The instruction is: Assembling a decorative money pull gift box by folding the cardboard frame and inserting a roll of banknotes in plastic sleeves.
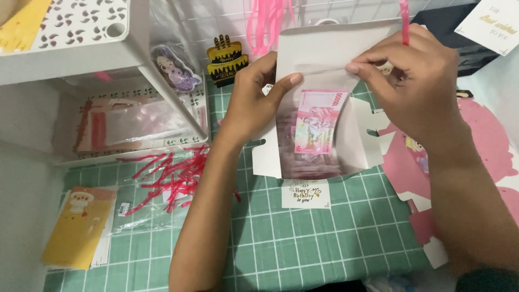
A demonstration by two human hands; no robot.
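Note:
A white fold-up paper box (324,48) lies open on the green grid cutting mat (324,243). Pink banknotes (318,121) sit inside it under a clear film. My left hand (257,97) grips the box's left side, thumb pressed on the film near the notes' top edge. My right hand (408,81) pinches the film or flap at the upper right of the box, and a pink ribbon (404,21) hangs by its fingers.
A white plastic shelf (81,43) stands at left over a tray of packets. Red twist ties (173,176), a yellow card pack (78,227), a small greeting card (305,194), cake and doll toppers (227,59) and pink cut-outs (486,146) lie around.

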